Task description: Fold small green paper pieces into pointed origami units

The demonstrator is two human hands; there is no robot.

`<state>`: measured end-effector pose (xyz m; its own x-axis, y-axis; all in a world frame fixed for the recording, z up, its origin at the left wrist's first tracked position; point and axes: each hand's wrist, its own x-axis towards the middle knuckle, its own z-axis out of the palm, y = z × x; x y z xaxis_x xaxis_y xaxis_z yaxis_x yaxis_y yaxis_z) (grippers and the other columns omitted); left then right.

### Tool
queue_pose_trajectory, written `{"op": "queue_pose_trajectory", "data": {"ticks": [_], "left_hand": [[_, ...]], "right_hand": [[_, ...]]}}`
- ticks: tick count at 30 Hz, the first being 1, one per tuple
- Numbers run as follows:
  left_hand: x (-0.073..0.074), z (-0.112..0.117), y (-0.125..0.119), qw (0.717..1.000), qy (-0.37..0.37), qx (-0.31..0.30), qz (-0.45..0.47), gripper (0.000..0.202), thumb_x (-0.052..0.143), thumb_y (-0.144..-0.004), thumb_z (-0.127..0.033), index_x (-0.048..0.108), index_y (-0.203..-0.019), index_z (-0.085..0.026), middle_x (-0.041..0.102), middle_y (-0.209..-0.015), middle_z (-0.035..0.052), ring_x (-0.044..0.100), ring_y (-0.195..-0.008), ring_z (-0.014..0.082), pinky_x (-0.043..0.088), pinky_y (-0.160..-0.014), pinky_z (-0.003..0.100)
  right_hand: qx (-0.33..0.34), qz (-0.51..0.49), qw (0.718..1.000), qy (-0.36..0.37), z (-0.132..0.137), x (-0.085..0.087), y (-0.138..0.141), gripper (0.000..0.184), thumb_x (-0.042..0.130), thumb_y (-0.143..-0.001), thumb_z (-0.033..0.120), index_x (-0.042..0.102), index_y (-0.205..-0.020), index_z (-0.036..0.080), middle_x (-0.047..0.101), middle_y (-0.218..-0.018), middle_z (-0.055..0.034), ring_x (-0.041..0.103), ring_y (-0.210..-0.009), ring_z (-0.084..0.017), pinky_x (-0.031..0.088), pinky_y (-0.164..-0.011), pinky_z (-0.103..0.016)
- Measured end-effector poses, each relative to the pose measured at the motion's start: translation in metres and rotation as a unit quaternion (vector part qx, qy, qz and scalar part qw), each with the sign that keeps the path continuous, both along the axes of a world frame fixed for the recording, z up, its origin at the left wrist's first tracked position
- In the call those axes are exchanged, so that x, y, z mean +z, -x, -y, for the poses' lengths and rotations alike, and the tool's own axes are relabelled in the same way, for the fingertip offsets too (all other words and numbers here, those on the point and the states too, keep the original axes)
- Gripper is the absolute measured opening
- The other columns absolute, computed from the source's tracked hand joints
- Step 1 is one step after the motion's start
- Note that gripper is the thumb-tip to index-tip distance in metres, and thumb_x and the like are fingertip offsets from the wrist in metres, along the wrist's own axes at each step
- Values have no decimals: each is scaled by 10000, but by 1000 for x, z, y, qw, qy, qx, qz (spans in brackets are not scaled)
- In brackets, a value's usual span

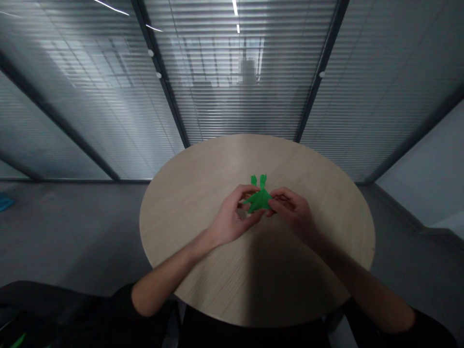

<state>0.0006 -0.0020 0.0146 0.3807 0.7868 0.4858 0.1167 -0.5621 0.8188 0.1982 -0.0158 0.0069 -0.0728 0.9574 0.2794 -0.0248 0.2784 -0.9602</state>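
Note:
A green origami figure (259,200) is held between both hands over the middle of the table. It looks like folded paper, with two narrow prongs sticking up at its far end and pointed flaps at its sides. My left hand (232,217) curves around its left side, the fingers along the far edge and the thumb by the near edge. At the right corner, the thumb and fingers of my right hand (293,210) pinch it. Some fingertips are hidden behind the figure.
The round wooden table (203,174) has a light grain, and shadows fall on its near half. Beyond it stands a glass partition (239,106) with blinds and dark frames. Grey floor (108,232) surrounds the table. A blue thing (5,202) lies at the far left.

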Motion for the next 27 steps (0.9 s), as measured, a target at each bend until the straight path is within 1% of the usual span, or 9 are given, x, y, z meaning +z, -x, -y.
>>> {"op": "queue_pose_trajectory", "data": {"ticks": [2,7,9,13,15,17,21,24,27], "left_hand": [[1,1,2,999,-37,-10,-31,441,763,-867,-239,574,-1265,-216,638,-1200,95,652,-1021,201,565,-731,263],[-3,-2,5,996,-78,-6,-43,391,711,-915,-211,595,-1288,-243,607,-1180,86,633,-1002,186,560,-695,235],[-5,-5,7,994,-106,10,-37,389,692,-923,-185,599,-1293,-262,577,-1207,84,618,-1037,192,571,-741,259],[-7,-9,9,977,-202,29,-58,371,679,-940,-166,616,-1289,-275,537,-1224,86,573,-1147,231,549,-962,406],[-7,-10,11,968,-236,29,-77,329,660,-962,-164,629,-1273,-265,541,-1201,87,570,-1141,232,532,-982,423],[-8,-10,12,961,-259,35,-92,280,649,-976,-172,643,-1245,-251,556,-1167,86,578,-1093,223,540,-926,395],[-9,-9,15,957,-268,23,-111,241,618,-999,-181,643,-1235,-225,603,-1080,74,610,-975,198,554,-821,343],[-9,-8,16,960,-254,-11,-117,248,569,-1019,-169,637,-1253,-214,630,-1100,88,644,-999,201,574,-850,347],[-9,-8,15,963,-248,-25,-107,242,568,-1016,-151,646,-1238,-206,656,-1131,100,660,-1020,199,577,-869,341]], "right_hand": [[7,-15,1000,15,-2,1,-2,238,774,-841,419,662,-904,218,701,-699,11,694,-581,-144,586,-557,-260],[2,-13,1000,12,-3,2,-4,273,768,-850,439,646,-953,217,693,-735,17,672,-554,-129,577,-530,-257],[-4,-7,1000,4,-2,2,-4,295,759,-861,435,637,-1017,216,682,-750,24,662,-542,-122,570,-518,-253],[-14,1,1000,-25,-2,1,-3,325,750,-875,422,604,-1089,226,628,-696,60,623,-517,-109,564,-509,-245],[-16,2,999,-37,-2,1,-3,310,742,-882,411,599,-1087,228,617,-678,67,610,-511,-105,555,-506,-237],[-16,3,999,-50,-1,1,-2,284,736,-887,391,605,-1077,226,618,-675,65,611,-511,-102,544,-502,-229],[-13,3,998,-64,0,1,-2,247,729,-898,361,613,-1072,230,636,-696,59,622,-517,-99,539,-506,-224],[-8,8,997,-75,1,1,-1,227,714,-915,355,613,-1080,236,639,-695,58,624,-516,-101,532,-507,-228],[-2,18,997,-81,2,0,-1,196,689,-937,347,621,-1087,241,647,-722,47,620,-517,-100,522,-501,-228]]}}
